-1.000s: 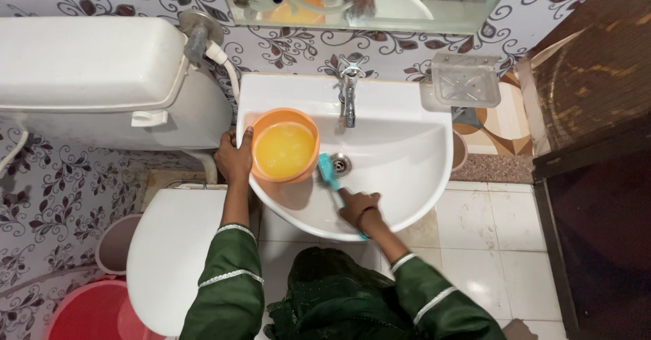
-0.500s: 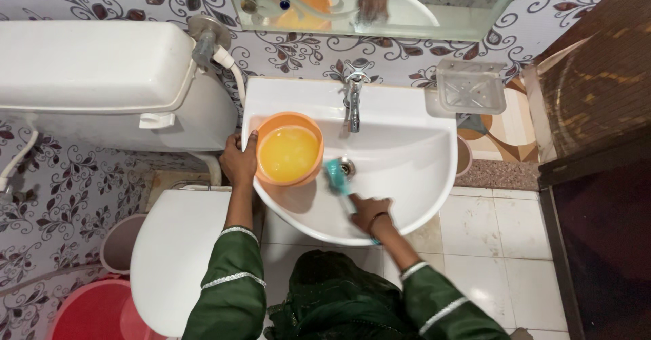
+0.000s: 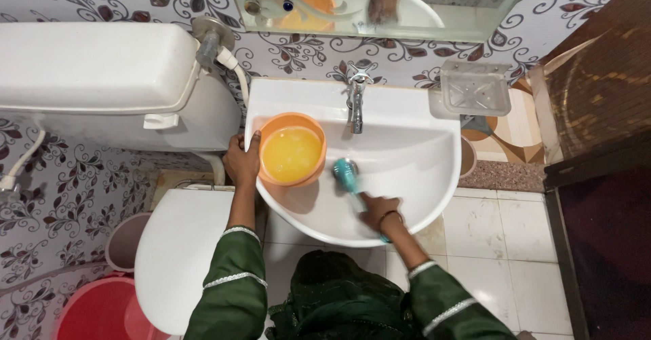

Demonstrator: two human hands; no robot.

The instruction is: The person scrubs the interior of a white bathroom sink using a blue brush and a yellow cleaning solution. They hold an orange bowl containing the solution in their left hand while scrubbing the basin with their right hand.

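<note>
A white wall-hung sink [image 3: 407, 170] fills the middle of the view. My left hand [image 3: 241, 161] grips the rim of an orange bowl [image 3: 291, 153] of yellow liquid, which rests on the sink's left edge. My right hand [image 3: 378, 211] holds the handle of a teal brush [image 3: 346, 175], with the brush head lying over the drain in the basin. A chrome tap [image 3: 356, 102] stands at the back of the sink, above the brush.
A white toilet cistern [image 3: 95, 75] and closed toilet lid [image 3: 176, 252] are to the left. A red bucket [image 3: 102, 313] stands at bottom left. A clear soap dish [image 3: 475, 89] hangs right of the sink, a mirror [image 3: 380, 1] above, a dark wooden door [image 3: 597, 109] at far right.
The brush head has slid right, from beside the drain to over it, and my right hand moved right with it. My left hand stays on the bowl.
</note>
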